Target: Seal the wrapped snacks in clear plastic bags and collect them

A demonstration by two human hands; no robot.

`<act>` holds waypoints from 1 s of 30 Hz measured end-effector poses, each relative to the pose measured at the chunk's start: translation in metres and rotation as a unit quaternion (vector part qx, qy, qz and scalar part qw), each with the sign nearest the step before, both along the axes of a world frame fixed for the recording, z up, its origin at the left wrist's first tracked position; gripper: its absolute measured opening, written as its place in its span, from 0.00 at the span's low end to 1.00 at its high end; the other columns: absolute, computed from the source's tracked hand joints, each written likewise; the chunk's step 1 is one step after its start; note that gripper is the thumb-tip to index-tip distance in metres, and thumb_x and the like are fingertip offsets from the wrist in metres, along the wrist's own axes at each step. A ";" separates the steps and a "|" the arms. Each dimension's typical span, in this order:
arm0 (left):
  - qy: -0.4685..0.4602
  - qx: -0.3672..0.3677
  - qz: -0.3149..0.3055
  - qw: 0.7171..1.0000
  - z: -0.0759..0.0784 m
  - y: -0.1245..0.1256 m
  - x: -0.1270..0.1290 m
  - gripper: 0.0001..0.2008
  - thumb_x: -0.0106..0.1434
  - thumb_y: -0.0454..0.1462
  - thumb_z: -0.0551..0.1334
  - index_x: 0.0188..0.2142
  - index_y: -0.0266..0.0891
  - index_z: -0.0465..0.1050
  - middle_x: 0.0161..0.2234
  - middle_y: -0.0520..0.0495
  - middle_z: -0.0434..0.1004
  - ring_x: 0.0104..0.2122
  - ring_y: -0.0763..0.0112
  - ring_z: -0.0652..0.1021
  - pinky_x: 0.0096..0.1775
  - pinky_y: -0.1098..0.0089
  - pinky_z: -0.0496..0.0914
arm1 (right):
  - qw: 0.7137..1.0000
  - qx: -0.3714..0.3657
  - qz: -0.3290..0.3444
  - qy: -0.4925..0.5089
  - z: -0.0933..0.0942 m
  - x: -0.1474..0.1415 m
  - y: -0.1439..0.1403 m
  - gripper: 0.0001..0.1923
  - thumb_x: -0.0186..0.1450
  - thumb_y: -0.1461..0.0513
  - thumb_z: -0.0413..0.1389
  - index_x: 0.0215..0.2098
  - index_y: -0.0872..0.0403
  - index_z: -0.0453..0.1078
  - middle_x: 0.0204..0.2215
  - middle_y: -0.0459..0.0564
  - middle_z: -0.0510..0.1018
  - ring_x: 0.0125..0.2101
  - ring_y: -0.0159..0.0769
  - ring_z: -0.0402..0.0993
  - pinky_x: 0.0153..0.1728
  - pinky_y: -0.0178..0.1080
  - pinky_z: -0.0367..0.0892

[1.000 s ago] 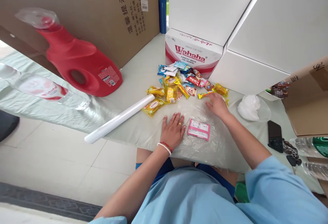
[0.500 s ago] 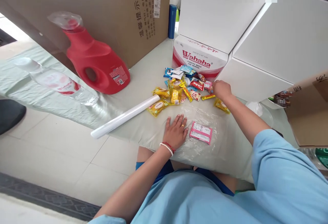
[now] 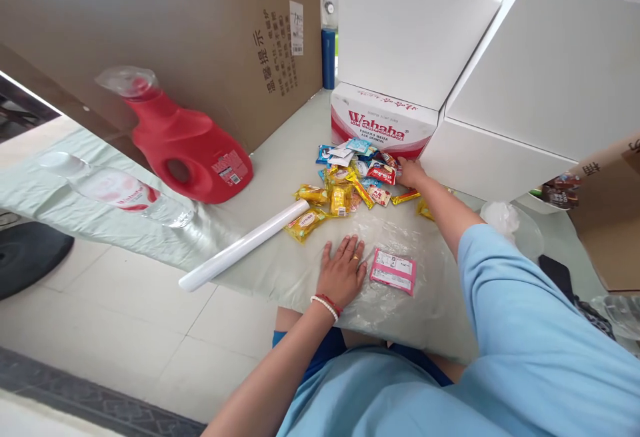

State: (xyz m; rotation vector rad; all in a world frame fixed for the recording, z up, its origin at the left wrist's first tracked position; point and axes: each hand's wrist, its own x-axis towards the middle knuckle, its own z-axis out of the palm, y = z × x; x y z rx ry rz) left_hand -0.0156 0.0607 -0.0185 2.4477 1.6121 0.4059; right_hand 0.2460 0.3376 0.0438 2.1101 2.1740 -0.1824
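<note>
The left hand lies flat, palm down and fingers spread, on a sheet of clear plastic film that is laid over the near edge of the table; it grips nothing. Just to its right, on the same film, lies a pink packet, close beside the hand, though I cannot tell whether they touch. The right hand is stretched out to the far side of the film and rests at the right edge of the pile of snack packets, its fingers curled down on the wrappers next to a red packet; whether they have closed on one cannot be told from this angle. The pile sits just in front of a red and white Wahaha carton, with big white boxes behind and to the right of it. Left of the pile a white roll of film lies slanted, its near end over the table edge. Farther left stand a red detergent jug and a clear water bottle lying on its side, with a large brown cardboard box behind them.
</note>
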 end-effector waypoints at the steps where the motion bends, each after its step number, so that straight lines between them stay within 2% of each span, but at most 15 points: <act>1: 0.000 0.000 -0.001 1.000 0.000 0.000 0.000 0.26 0.77 0.46 0.48 0.70 0.45 0.63 0.72 0.44 0.60 0.72 0.57 0.62 0.71 0.41 0.50 | 1.000 -0.006 -0.005 -0.005 0.004 -0.002 0.001 0.44 0.63 0.51 0.66 0.69 0.63 0.60 0.61 0.70 0.71 0.60 0.58 0.65 0.57 0.47 0.63; 4: 0.005 0.000 -0.002 1.000 -0.001 0.001 0.000 0.26 0.76 0.46 0.49 0.70 0.45 0.64 0.72 0.44 0.61 0.71 0.55 0.63 0.70 0.41 0.51 | 0.999 -0.023 -0.035 -0.031 0.025 0.003 -0.009 0.42 0.57 0.49 0.71 0.62 0.64 0.68 0.57 0.71 0.73 0.58 0.61 0.65 0.53 0.48 0.65; 6: 0.008 0.000 -0.001 1.000 0.000 0.001 0.001 0.26 0.76 0.45 0.49 0.70 0.45 0.64 0.72 0.44 0.61 0.71 0.55 0.62 0.70 0.41 0.51 | 0.997 -0.023 -0.054 -0.052 0.045 0.017 -0.028 0.41 0.52 0.48 0.74 0.55 0.65 0.74 0.54 0.73 0.73 0.56 0.64 0.64 0.50 0.51 0.66; 8: 0.006 0.001 0.001 1.000 0.000 0.001 0.001 0.26 0.76 0.45 0.49 0.70 0.45 0.64 0.72 0.43 0.61 0.72 0.55 0.62 0.71 0.41 0.50 | 0.996 -0.008 -0.060 -0.064 0.063 0.035 -0.057 0.40 0.51 0.45 0.74 0.51 0.65 0.76 0.53 0.74 0.71 0.56 0.66 0.61 0.50 0.54 0.65; 11: 0.001 -0.001 -0.003 1.000 0.002 0.001 0.002 0.26 0.76 0.45 0.49 0.70 0.44 0.64 0.72 0.43 0.60 0.72 0.55 0.62 0.71 0.41 0.49 | 0.998 0.012 -0.037 -0.043 0.072 0.051 -0.121 0.40 0.58 0.41 0.69 0.56 0.62 0.75 0.51 0.69 0.72 0.55 0.62 0.63 0.52 0.54 0.63; 13: -0.001 -0.003 -0.007 1.000 0.003 0.000 0.003 0.26 0.76 0.44 0.49 0.70 0.44 0.64 0.72 0.42 0.60 0.72 0.55 0.62 0.71 0.40 0.48 | 1.000 0.009 0.007 0.003 0.062 0.046 -0.172 0.38 0.60 0.43 0.67 0.59 0.56 0.73 0.48 0.62 0.74 0.52 0.56 0.67 0.53 0.51 0.63; 16: 0.002 -0.006 -0.003 1.000 0.005 0.000 0.003 0.25 0.76 0.44 0.50 0.69 0.45 0.65 0.72 0.42 0.61 0.71 0.55 0.62 0.70 0.41 0.49 | 0.982 0.007 0.096 0.162 0.025 0.021 -0.244 0.37 0.59 0.46 0.68 0.61 0.55 0.72 0.50 0.59 0.74 0.52 0.53 0.69 0.57 0.50 0.64; 19: 0.010 -0.004 0.000 1.000 0.004 0.000 0.004 0.26 0.75 0.44 0.51 0.69 0.46 0.65 0.72 0.42 0.61 0.71 0.54 0.63 0.70 0.41 0.50 | 0.974 -0.003 0.076 0.215 -0.011 -0.004 -0.292 0.38 0.59 0.49 0.69 0.63 0.55 0.70 0.51 0.60 0.73 0.53 0.54 0.67 0.58 0.50 0.64; 22: 0.015 -0.001 0.000 1.000 0.001 0.001 0.004 0.26 0.76 0.45 0.50 0.69 0.45 0.64 0.72 0.42 0.60 0.71 0.55 0.62 0.70 0.40 0.49 | 0.979 -0.015 0.055 0.197 -0.024 -0.014 -0.308 0.41 0.58 0.52 0.70 0.66 0.55 0.67 0.56 0.62 0.70 0.57 0.56 0.64 0.60 0.51 0.64; 26: 0.014 0.001 -0.001 1.000 -0.001 0.001 0.004 0.26 0.76 0.45 0.50 0.69 0.44 0.64 0.72 0.42 0.60 0.72 0.56 0.62 0.71 0.40 0.48 | 0.984 0.008 0.091 0.153 -0.014 -0.023 -0.307 0.46 0.59 0.52 0.70 0.71 0.53 0.61 0.64 0.63 0.66 0.65 0.59 0.57 0.66 0.55 0.55; 28: 0.014 0.002 0.001 1.000 -0.001 0.001 0.004 0.26 0.76 0.45 0.50 0.69 0.44 0.64 0.72 0.41 0.61 0.71 0.56 0.62 0.71 0.41 0.48 | 0.984 0.003 0.120 0.131 -0.010 -0.032 -0.305 0.44 0.62 0.55 0.68 0.72 0.53 0.59 0.65 0.62 0.67 0.68 0.58 0.54 0.68 0.58 0.50; 30: 0.013 0.003 0.003 1.000 -0.001 0.000 0.005 0.26 0.76 0.45 0.50 0.69 0.44 0.64 0.72 0.42 0.61 0.71 0.56 0.63 0.71 0.41 0.48 | 0.986 -0.008 0.126 0.111 -0.009 -0.040 -0.304 0.41 0.64 0.57 0.66 0.72 0.55 0.59 0.63 0.63 0.69 0.67 0.58 0.55 0.67 0.58 0.49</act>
